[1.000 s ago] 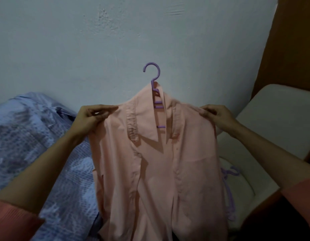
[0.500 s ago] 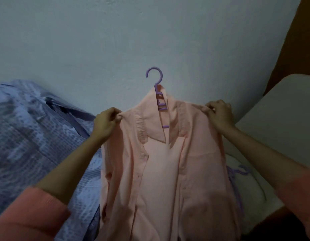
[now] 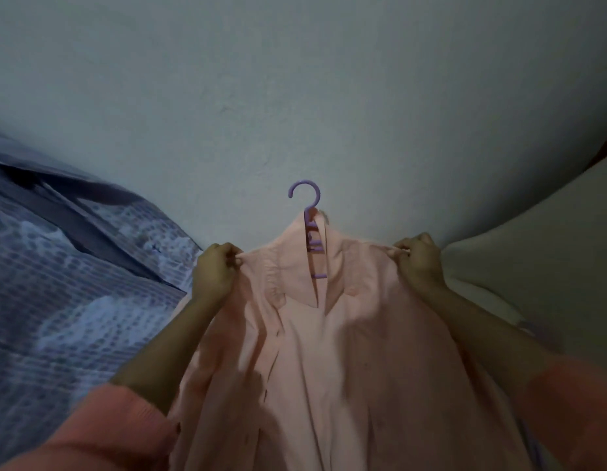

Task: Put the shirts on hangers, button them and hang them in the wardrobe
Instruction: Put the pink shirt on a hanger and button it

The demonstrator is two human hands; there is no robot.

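A peach shirt hangs on a purple plastic hanger, whose hook sticks up above the collar. The shirt's front is unbuttoned at the collar, and the hanger's stem shows in the gap. My left hand pinches the shirt's left shoulder. My right hand pinches the right shoulder. Both hands hold the shirt up in front of a pale wall. The shirt's lower part runs out of the frame.
A bed with a blue patterned cover lies to the left. A cream cushioned chair stands to the right, with a blurred purple hanger on its seat. The pale wall fills the background.
The view has tilted up and the shirt sits lower in the frame. Both hands keep their grip on the shoulders, now a little closer together. The wardrobe's brown edge at the right has nearly left view.
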